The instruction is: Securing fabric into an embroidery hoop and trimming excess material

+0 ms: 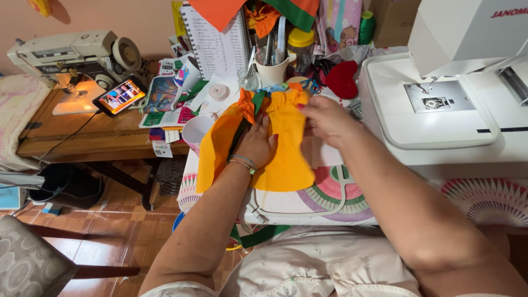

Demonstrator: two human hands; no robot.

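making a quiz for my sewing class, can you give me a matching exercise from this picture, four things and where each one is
Things:
1. yellow garment
2. phone
3. white sewing machine
4. cream cup

Places:
A. far left, on the brown wooden table beside an older sewing machine
B. on the right, past the right hand
C. under both hands, in the middle
D. behind the garment, holding tools upright

Pairs: 1-C, 2-A, 3-B, 4-D
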